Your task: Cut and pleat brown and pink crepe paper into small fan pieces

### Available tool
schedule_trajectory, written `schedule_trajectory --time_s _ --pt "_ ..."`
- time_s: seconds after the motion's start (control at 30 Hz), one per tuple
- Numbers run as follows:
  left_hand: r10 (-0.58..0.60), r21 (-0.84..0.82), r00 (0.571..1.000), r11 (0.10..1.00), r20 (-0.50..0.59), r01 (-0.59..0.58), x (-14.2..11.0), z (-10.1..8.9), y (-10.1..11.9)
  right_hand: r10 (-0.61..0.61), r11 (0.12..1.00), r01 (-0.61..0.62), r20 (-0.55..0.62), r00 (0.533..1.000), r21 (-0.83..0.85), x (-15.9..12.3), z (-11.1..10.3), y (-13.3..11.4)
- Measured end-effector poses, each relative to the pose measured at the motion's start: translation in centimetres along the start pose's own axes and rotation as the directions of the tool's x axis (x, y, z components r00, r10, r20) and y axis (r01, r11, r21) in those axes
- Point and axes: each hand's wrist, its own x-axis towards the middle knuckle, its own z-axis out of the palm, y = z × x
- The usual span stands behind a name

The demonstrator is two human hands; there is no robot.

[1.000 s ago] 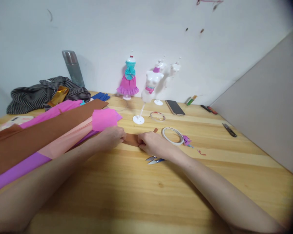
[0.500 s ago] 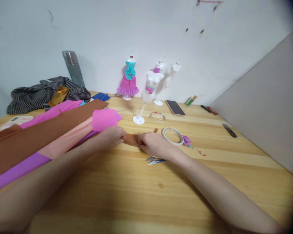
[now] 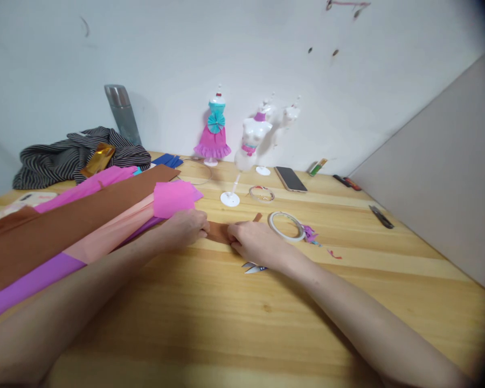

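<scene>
Between my two hands a small strip of brown crepe paper point(image 3: 217, 232) is stretched just over the table. My left hand point(image 3: 188, 227) pinches its left end, the fingers closed. My right hand point(image 3: 254, 240) is closed on the other end, with the fingertips partly hidden. A pair of thread snips point(image 3: 254, 268) lies under my right wrist, only the blades showing. Beyond that hand lies a small brown scrap point(image 3: 257, 217). To its right is a roll of double-sided tape point(image 3: 286, 226).
Long sheets of brown paper point(image 3: 84, 223) and pink paper point(image 3: 173, 199) cover the left side. Behind stand a dressed mini mannequin point(image 3: 213, 141) and a white mannequin point(image 3: 255, 133). A phone point(image 3: 290, 179), a utility knife point(image 3: 381, 216) and a steel bottle point(image 3: 123, 114) are farther out.
My right hand has shifted very slightly and its wrist covers more of the thread snips. Both hands keep their hold on the brown strip.
</scene>
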Motion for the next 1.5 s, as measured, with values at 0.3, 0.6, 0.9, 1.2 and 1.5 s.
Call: schedule_trajectory --time_s 0.3,0.6,0.9,1.2,1.5 --pt "-0.023 0.018 0.999 1.0 -0.026 0.024 0.1 0.4 -0.1 -0.004 1.0 0.004 -0.024 1.0 0.003 0.1 0.2 0.2" --pt "-0.049 -0.063 0.997 0.997 -0.063 0.045 -0.1 0.6 -0.4 -0.007 0.982 0.008 -0.004 1.0 0.189 0.4 0.3 1.1" --pt "-0.172 -0.262 0.984 0.952 -0.039 0.156 0.4 1.5 -1.5 -0.009 0.932 0.015 -0.018 1.0 0.363 1.1 1.0 2.4" --pt "-0.184 -0.304 0.982 0.939 -0.047 0.161 0.4 1.8 -1.6 0.027 0.943 -0.026 0.004 1.0 0.331 0.9 0.7 2.1" --pt "-0.182 -0.331 0.983 0.929 -0.026 0.163 0.5 1.6 -1.7 0.048 0.955 -0.063 0.058 0.997 0.289 0.9 0.7 2.0"
